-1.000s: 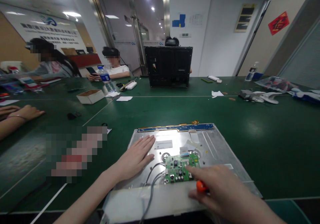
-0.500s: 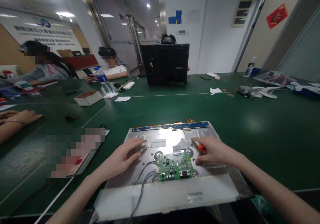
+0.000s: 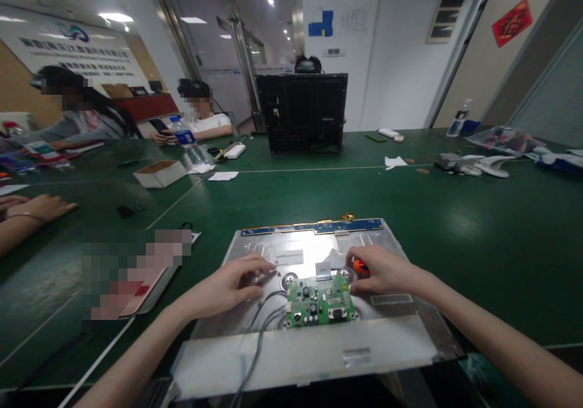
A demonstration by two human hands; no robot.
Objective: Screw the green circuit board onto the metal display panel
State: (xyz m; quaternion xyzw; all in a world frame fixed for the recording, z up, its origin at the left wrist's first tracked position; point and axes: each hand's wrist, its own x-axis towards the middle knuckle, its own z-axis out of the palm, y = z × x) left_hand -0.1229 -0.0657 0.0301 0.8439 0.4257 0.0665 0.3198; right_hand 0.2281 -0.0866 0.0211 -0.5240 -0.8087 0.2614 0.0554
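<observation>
A metal display panel point(image 3: 387, 341) lies face down before me, with a blue strip board point(image 3: 314, 228) along its far edge. On its middle sits a green circuit board point(image 3: 319, 300) with dark cables point(image 3: 259, 347) running from its left side. My left hand point(image 3: 239, 280) rests over the panel's left part, thumb and fingers apart, holding nothing. My right hand point(image 3: 380, 269) is curled round an orange-and-black object point(image 3: 361, 267), partly hidden by the fingers, at the board's upper right corner.
A black monitor frame point(image 3: 303, 113) stands across the green table point(image 3: 478, 232). At left are a small box point(image 3: 159, 174), a bottle point(image 3: 186, 141), a pink-and-white item point(image 3: 136, 299) and another person's hand point(image 3: 45, 207). White parts point(image 3: 483, 164) lie at right.
My right fingers have drawn in round the orange-and-black object, which has shifted slightly left. My left hand has moved a little right, its fingers more bent.
</observation>
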